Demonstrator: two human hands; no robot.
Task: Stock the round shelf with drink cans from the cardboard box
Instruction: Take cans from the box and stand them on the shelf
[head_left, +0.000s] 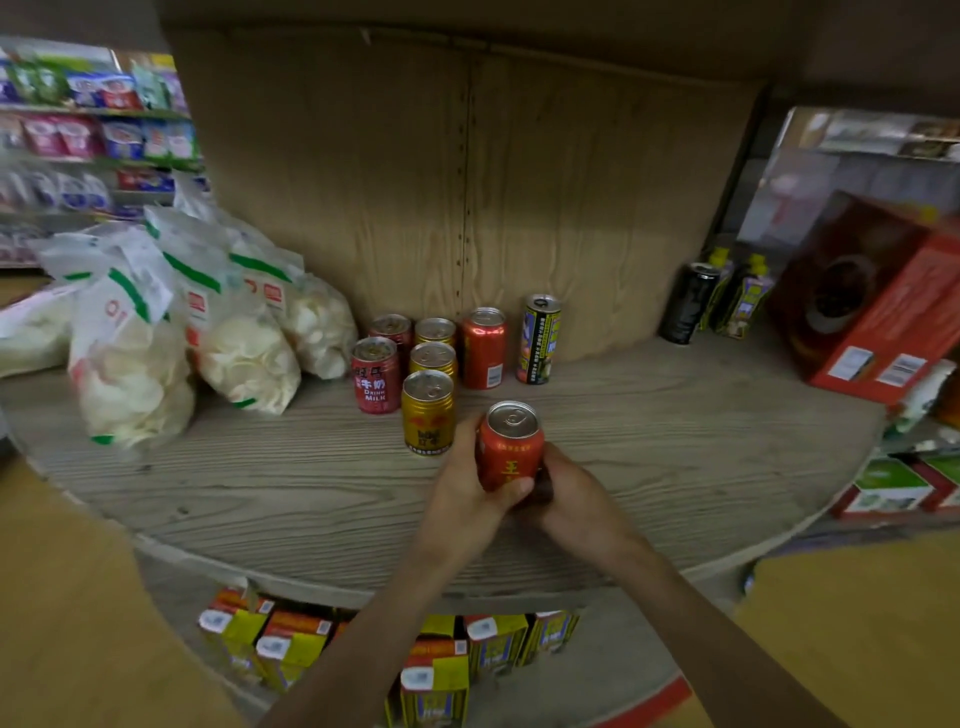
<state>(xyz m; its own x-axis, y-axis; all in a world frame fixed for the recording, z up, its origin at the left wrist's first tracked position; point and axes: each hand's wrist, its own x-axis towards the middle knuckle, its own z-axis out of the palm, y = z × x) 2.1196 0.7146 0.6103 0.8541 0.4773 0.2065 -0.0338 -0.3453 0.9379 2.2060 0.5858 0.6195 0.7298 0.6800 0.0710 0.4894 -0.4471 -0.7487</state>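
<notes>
Shop aisle, dim light; wooden round shelf (675, 467) with a plank back wall. Both hands are on one red can (511, 441) near the shelf's middle, just to the near right of a gold can (427, 413). Grip: the left hand (467, 493) curls round the can's left side, thumb across the front low down; the right hand (576, 493) closes on its lower right side. Can upright, tab end up.

Step, as I judge it: placing. This can looks meant for the near end of a column whose far red can (484, 348) stands by the back wall. The next move calls for seating it flat, in line with that one and level with the gold can without nudging it, then releasing with both hands.

Not resolved:
- The can's base is hidden by the hands, so I cannot tell whether it touches the shelf.
- The cardboard box is not identifiable — tan areas at the near left and near right corners could be it or the floor.
- The far side of the right hand's grip is out of sight behind the can.
- Labels on the far cans are blurred.
- The bags of white crackers (156, 338) at left are cut off by the frame edge.
</notes>
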